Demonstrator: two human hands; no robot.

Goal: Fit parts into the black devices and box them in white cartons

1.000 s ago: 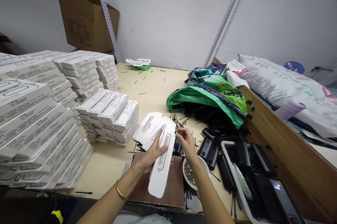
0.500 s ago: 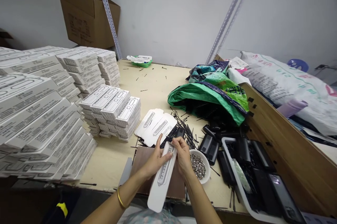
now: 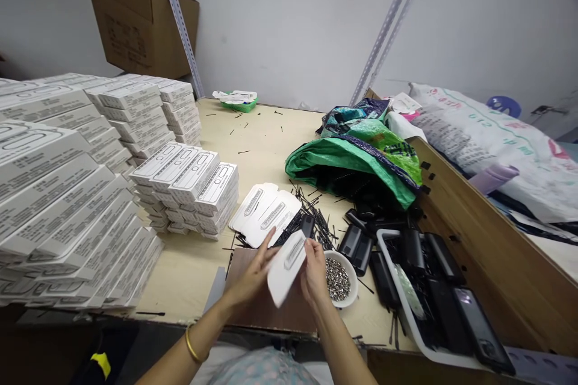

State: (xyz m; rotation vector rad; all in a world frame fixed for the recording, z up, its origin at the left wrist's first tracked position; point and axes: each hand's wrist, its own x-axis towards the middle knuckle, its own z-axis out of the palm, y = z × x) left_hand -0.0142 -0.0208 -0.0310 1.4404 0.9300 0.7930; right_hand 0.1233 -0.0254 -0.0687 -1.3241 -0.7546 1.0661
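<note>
A white printed card piece (image 3: 287,266) is tilted over a brown board (image 3: 253,311) at the table's front edge. My right hand (image 3: 315,269) pinches it at its upper right edge. On its left side is my left hand (image 3: 253,275), fingers apart, close to the card; whether they touch is hard to tell. Flat printed white cards (image 3: 266,214) lie just beyond, partly over a pile of thin black sticks (image 3: 321,222). Beside my right hand stands a white bowl of small metal pieces (image 3: 338,279).
Stacked white boxes (image 3: 58,192) fill the left, with a smaller stack (image 3: 185,186) nearer the middle. A green bag (image 3: 352,162), a white tray of black cases (image 3: 418,337) and a wooden board (image 3: 487,240) are at right.
The card has swung up from its lengthwise pose and now looks shorter and more tilted. My left hand has shifted left and its fingers have come off the card's face. The view moved slightly.
</note>
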